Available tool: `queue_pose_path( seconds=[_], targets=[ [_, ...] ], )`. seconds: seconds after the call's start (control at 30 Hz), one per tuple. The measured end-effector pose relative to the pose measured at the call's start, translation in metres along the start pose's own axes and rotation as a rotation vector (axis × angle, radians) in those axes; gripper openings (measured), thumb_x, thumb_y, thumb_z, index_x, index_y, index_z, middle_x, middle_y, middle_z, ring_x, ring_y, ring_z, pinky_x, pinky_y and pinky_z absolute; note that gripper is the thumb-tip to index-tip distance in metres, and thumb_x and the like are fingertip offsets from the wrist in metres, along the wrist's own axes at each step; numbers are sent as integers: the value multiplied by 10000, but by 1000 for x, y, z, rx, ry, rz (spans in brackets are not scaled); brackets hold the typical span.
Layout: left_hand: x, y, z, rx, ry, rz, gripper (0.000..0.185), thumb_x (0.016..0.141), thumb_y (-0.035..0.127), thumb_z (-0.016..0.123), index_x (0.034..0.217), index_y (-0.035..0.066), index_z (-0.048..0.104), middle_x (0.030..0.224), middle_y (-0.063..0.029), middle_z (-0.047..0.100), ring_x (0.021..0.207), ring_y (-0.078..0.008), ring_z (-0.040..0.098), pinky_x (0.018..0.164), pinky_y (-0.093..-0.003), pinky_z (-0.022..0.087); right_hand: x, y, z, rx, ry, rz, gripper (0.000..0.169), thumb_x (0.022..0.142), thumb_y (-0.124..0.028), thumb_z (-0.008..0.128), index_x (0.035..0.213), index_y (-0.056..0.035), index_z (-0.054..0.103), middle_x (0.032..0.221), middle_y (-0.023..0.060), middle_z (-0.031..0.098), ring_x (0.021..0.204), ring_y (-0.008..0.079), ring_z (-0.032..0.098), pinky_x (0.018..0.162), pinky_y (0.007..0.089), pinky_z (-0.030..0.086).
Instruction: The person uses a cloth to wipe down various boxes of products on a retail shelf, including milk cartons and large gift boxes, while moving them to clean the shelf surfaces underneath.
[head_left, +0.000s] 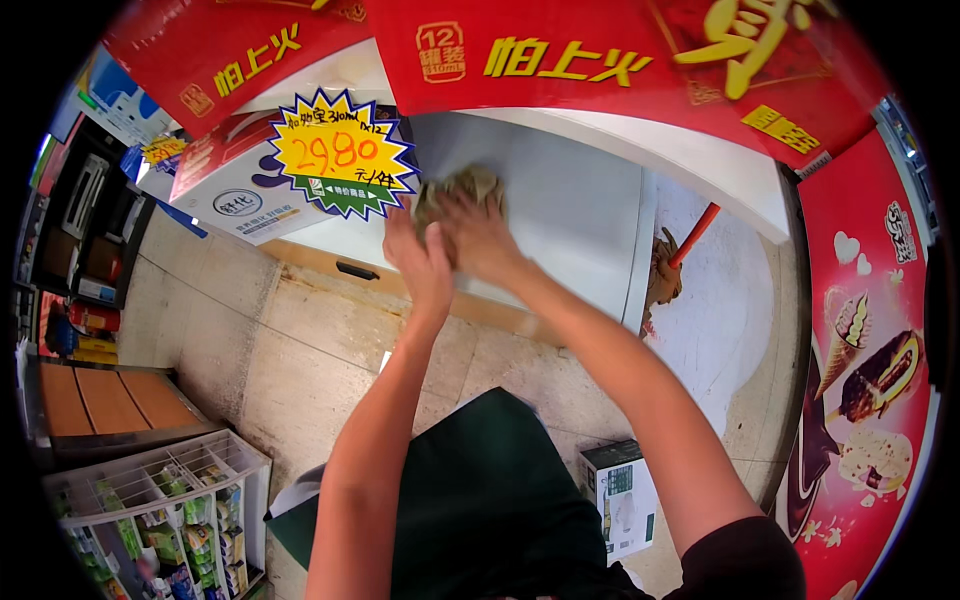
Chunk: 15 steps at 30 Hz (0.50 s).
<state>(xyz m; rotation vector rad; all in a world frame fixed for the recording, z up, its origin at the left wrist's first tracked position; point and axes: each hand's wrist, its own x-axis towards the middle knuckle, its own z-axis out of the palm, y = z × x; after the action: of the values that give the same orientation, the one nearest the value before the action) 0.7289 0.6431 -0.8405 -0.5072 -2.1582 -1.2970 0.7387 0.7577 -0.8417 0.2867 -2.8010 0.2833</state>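
A crumpled greenish-brown cloth lies on a pale grey-white shelf surface. My right hand is on top of the cloth with its fingers over the folds. Just left of it, my left hand is at the cloth's near edge, thumb raised. A yellow starburst price sign with handwriting partly covers the left fingers, so their grip is unclear. Behind that sign, a white and red carton stands on the same surface.
Red drink cartons rest on a white shelf above my hands. A red-handled mop stands at right, near a red ice-cream freezer panel. A divided snack rack is lower left; a white box sits on the floor.
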Motion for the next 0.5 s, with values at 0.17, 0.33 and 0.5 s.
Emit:
queue_pose_path(
  seconds=[0.17,0.33,0.5],
  targets=[
    [-22,9,-30,-45,-247,-237,256,893,195,579,1106,73,653,1175,-126,630,1193,-306,501,1074,-447,239,-56,-49,-4,-10,-170,-153,490,807,-215,602,1286,-124,553,1404,90,465,1369,287,327,1088,560,243],
    [-12,18,-38,180,-546,65,321,810,181,675,1125,129,649,1291,-113,557,1257,-335,438,1068,-519,237,-136,-20,-44,-166,70,-85,543,786,-135,591,1317,-66,502,1399,126,461,1323,326,399,1052,517,348],
    [10,-8,-27,217,-539,230,389,788,194,701,1162,108,633,1333,-140,518,1298,-344,398,1070,-531,255,-231,25,-97,-110,-85,282,554,813,-116,585,1354,-80,472,1461,139,397,1343,349,380,1030,498,384]
  ],
)
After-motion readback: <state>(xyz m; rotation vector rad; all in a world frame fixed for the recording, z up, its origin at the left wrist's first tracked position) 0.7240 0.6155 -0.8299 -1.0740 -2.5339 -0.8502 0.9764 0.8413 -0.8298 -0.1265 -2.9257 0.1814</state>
